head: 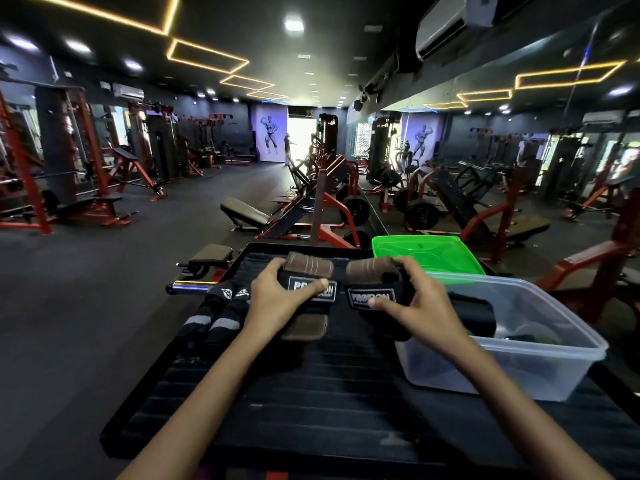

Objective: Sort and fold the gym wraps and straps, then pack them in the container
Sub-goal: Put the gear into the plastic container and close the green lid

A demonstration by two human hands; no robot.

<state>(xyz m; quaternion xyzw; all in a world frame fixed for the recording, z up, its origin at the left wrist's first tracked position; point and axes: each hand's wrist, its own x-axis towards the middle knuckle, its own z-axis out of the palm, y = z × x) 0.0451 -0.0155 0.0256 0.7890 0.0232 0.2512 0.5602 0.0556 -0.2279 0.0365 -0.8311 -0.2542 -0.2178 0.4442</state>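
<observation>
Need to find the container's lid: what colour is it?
Bright green lid, seen in the head view, behind the clear container.

I see a dim gym hall lit from above by yellow strip lights (207,58) in angular outlines and small white spotlights (293,24) that bloom softly. A doorway (301,140) at the far end is blown out to pure white. The mirror wall (519,133) on my right doubles the strips. The wide lens bends the ceiling and floor at the edges, the corners look smeared, and the black ribbed platform (311,393) under my view swallows shadow detail
</observation>
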